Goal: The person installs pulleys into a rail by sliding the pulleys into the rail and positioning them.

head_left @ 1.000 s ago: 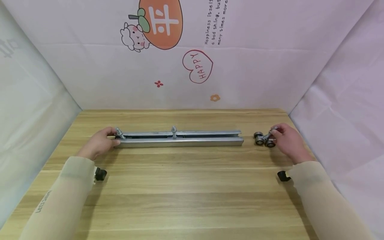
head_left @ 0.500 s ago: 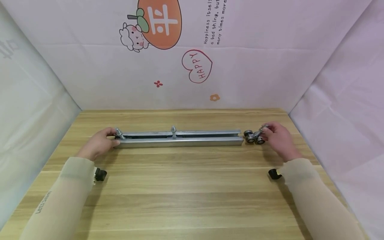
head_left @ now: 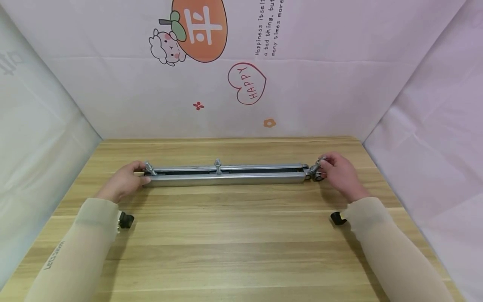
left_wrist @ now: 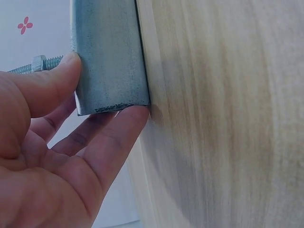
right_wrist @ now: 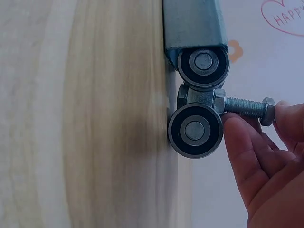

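Note:
A silver metal track point(head_left: 226, 179), slotted along its top, lies lengthwise on the wooden table. My left hand point(head_left: 126, 180) grips its left end, thumb on the near upper edge and fingers around the end, as the left wrist view shows on the track point(left_wrist: 109, 57). Two bolts stand up from the slot: a tilted bolt point(head_left: 150, 167) by the left hand and an upright bolt point(head_left: 217, 165) near the middle. My right hand point(head_left: 341, 174) pinches the bolt of a roller trolley point(right_wrist: 197, 97). The trolley's front wheels point(right_wrist: 203, 66) sit partly inside the track's right end; its rear wheels point(right_wrist: 194, 130) are outside.
The wooden table point(head_left: 234, 251) runs up to a printed white back cloth point(head_left: 320, 92), with white cloth walls at left and right. A black wrist-camera piece point(head_left: 126, 219) hangs beside the left cuff, another black piece point(head_left: 338, 218) beside the right.
My right hand has moved left with the roller trolley, from apart from the track to its front wheels entering the right end. The left hand and track have stayed in place.

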Demonstrator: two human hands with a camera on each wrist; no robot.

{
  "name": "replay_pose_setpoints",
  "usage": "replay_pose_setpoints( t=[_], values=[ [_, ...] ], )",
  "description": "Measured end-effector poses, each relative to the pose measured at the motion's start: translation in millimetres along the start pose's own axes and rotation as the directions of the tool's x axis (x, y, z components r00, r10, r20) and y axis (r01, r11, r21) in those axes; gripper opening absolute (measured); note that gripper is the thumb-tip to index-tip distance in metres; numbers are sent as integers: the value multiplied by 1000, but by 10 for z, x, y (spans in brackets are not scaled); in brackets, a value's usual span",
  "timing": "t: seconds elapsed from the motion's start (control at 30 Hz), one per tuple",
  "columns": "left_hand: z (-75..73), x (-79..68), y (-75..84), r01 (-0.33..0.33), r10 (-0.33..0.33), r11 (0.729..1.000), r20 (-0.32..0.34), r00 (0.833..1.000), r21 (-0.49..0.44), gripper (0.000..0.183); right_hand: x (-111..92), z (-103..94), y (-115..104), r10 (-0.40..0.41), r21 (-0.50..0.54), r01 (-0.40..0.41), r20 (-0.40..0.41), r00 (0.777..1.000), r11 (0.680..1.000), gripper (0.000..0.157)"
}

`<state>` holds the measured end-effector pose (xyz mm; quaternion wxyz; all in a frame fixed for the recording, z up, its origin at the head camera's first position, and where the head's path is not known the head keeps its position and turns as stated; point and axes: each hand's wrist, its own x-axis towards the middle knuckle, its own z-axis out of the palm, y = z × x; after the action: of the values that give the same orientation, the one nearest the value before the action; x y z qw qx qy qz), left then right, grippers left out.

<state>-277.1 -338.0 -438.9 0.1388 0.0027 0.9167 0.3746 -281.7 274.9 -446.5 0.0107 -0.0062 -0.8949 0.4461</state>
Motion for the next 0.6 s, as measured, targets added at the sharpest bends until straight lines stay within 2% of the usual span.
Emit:
replay_pose_setpoints(
  t=[0.33,0.6],
  values=[
    [1,0,9,11,-11,1000,4,1000,-20,44,27,129,-125,-24,-138,30,42,999,990,30],
    [2,-4,23,12,-12,1000,1,1000,-5,46,47,197,-229,-125,-274,134,49,991,952,28]
  ],
)
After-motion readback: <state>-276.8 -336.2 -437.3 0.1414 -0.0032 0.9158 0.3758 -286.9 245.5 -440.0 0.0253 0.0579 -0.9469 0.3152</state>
